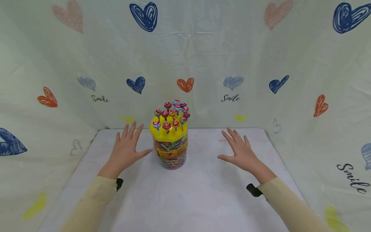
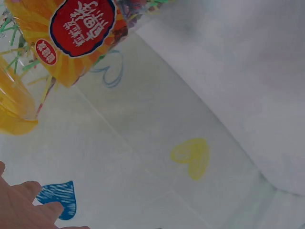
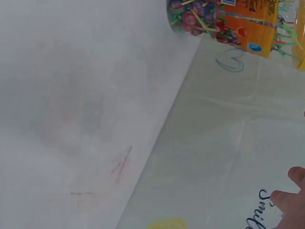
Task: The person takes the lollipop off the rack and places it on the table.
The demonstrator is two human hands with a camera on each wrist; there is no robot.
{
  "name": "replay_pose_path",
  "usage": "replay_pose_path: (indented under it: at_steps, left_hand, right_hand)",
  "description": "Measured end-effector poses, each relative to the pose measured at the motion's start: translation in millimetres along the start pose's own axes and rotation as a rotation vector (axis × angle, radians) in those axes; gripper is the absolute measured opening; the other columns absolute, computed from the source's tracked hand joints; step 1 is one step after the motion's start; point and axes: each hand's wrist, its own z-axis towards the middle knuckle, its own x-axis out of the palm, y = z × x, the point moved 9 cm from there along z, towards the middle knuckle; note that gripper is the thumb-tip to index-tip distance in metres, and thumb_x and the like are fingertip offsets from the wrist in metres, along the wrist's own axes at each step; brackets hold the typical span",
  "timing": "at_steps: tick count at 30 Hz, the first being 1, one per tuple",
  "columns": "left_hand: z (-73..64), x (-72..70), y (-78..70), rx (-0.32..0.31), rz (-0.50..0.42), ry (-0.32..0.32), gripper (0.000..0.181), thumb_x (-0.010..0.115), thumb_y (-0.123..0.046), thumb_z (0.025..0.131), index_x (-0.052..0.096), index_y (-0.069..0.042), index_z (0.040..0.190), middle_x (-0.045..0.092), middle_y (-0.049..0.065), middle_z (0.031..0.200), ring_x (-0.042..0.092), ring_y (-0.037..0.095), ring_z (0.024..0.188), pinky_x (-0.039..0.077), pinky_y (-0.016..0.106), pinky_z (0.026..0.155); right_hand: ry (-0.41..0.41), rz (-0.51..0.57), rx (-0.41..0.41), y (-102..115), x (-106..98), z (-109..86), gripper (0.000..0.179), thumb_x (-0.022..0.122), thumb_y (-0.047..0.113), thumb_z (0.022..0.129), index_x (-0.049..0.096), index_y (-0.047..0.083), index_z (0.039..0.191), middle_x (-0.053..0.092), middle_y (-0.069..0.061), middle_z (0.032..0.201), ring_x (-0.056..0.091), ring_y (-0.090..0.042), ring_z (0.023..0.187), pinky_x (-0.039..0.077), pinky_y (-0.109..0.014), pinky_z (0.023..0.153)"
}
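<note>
A clear plastic jar (image 1: 171, 161) full of wrapped lollipops stands upright on the table, with an orange label (image 2: 83, 28) round its middle. Its yellow lid (image 1: 168, 137) carries several lollipops (image 1: 166, 126) stuck upright in the top. To the left of the jar, my left hand (image 1: 126, 150) is spread with straight fingers, its thumb tip close to the jar's side. My right hand (image 1: 240, 153) is held to the right, farther from the jar, fingers spread and holding nothing. In the wrist views only some fingers of each hand show at the lower corners.
A white cloth covers the table (image 1: 185, 199). Behind it and at both sides hangs a pale curtain (image 1: 185, 48) printed with hearts and the word Smile. Dark wrist straps with small devices (image 1: 254, 190) sit at the sleeve cuffs.
</note>
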Motion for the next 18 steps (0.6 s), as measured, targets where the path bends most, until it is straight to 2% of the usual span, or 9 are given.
replay_pose_path:
  at_steps: [5, 8, 12, 18]
  left_hand:
    - [12.7, -0.2, -8.3, -0.007, -0.081, -0.029, 0.109, 0.075, -0.054, 0.078, 0.013, -0.012, 0.157, 0.005, 0.019, 0.161, 0.000, 0.044, 0.145, 0.002, 0.070, 0.109]
    - [19.7, 2.8, -12.6, -0.012, -0.159, -0.035, 0.113, 0.076, -0.055, 0.077, 0.009, -0.012, 0.157, 0.004, 0.019, 0.161, 0.001, 0.044, 0.145, 0.003, 0.069, 0.110]
    - [26.5, 9.7, -18.1, -0.019, -0.269, -0.012, 0.117, 0.078, -0.052, 0.076, 0.004, -0.012, 0.158, 0.002, 0.018, 0.162, 0.000, 0.044, 0.145, 0.004, 0.066, 0.112]
    - [34.0, 16.3, -24.2, -0.058, -0.414, 0.006, 0.117, 0.080, -0.048, 0.076, 0.002, -0.017, 0.158, 0.000, 0.013, 0.163, -0.001, 0.038, 0.147, 0.009, 0.065, 0.112]
  right_hand:
    - [-0.004, 0.163, -0.012, 15, -2, 17.6, 0.097, 0.070, 0.052, 0.085, 0.018, 0.012, 0.157, 0.012, -0.012, 0.161, 0.011, -0.036, 0.146, 0.003, -0.069, 0.110]
    - [-0.002, 0.285, -0.009, 23, -1, 28.9, 0.096, 0.071, 0.047, 0.085, 0.016, 0.014, 0.157, 0.014, -0.012, 0.161, 0.013, -0.034, 0.146, 0.010, -0.066, 0.112]
    - [0.006, 0.484, 0.010, 30, 2, 45.6, 0.094, 0.072, 0.042, 0.086, 0.016, 0.018, 0.157, 0.015, -0.008, 0.161, 0.014, -0.031, 0.146, 0.018, -0.063, 0.112]
    - [-0.018, 0.723, -0.040, 44, 0, 73.9, 0.083, 0.071, 0.022, 0.091, 0.019, 0.016, 0.156, 0.022, -0.007, 0.159, 0.019, -0.028, 0.145, 0.019, -0.057, 0.115]
